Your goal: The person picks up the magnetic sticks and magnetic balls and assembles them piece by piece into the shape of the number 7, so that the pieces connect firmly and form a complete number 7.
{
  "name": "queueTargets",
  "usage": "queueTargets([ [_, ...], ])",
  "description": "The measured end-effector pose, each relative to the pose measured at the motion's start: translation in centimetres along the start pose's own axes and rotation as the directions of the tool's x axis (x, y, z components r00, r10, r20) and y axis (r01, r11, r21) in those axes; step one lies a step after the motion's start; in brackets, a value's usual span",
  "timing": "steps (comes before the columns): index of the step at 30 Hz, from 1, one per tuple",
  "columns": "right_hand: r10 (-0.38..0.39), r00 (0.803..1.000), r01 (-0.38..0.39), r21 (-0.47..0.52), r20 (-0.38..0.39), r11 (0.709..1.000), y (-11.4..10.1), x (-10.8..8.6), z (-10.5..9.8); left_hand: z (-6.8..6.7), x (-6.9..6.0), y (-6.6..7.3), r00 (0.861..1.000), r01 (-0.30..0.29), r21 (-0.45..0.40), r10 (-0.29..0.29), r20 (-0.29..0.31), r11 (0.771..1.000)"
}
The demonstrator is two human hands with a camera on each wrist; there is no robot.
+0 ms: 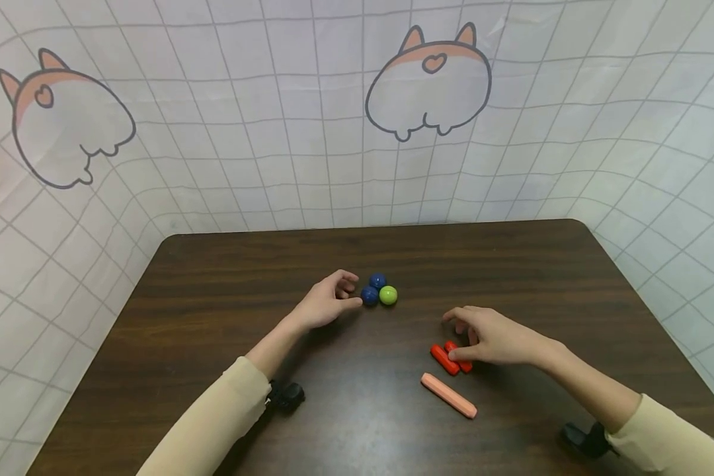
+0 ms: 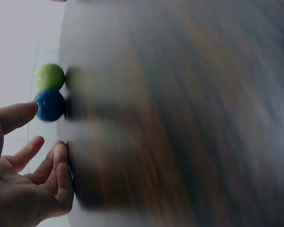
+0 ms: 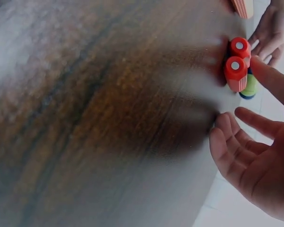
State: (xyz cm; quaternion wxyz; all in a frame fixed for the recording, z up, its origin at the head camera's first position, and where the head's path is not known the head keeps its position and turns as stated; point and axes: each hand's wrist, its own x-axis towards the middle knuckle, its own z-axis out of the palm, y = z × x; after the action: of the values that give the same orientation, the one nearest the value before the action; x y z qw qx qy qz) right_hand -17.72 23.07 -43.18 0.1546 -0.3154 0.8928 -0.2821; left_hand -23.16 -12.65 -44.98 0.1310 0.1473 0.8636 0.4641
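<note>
Head view puts the nearer blue ball (image 1: 369, 295) beside my thumb; it sits close against the farther blue ball (image 1: 377, 281) and the green ball (image 1: 388, 295), a small triangle on the dark wooden surface (image 1: 541, 264). Closer to me and to the right, the left red rod (image 1: 444, 359) and the right red rod (image 1: 466, 365) lie side by side, slanting alike. The peach rod (image 1: 449, 395), longer than either, lies apart on my side of them.

As I judge it, the grouping is done: balls together, red rods paired, with bare wood between. Nothing is lifted, and neither grip is on the peach rod; how much is left I cannot tell.

My left grip (image 1: 328, 301) is slack, thumb apart from the loosely bent fingers, holding nothing; by the left wrist view, the thumb tip seems to touch the nearer blue ball. My right grip (image 1: 489, 336) is relaxed too, its thumb across the red pair and its fingers reaching beyond; whether that thumb rests on them or hovers just above, I cannot tell, but I see no pinch.

Past the surface hangs white gridded cloth (image 1: 262, 152).
</note>
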Motion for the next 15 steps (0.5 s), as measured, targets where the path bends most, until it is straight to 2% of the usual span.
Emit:
queueTargets([
  [5,-0.02,1.0,0.019,0.015,0.01,1.0,-0.1,-0.5,-0.3,1.0,0.6,0.7,0.999,-0.026,0.033,0.027,-0.021,0.999],
  [15,-0.055,0.995,0.052,0.037,0.082,0.998,-0.6,-0.8,-0.3,2.1,1.3,0.8,0.994,-0.071,0.088,0.078,-0.077,0.994],
])
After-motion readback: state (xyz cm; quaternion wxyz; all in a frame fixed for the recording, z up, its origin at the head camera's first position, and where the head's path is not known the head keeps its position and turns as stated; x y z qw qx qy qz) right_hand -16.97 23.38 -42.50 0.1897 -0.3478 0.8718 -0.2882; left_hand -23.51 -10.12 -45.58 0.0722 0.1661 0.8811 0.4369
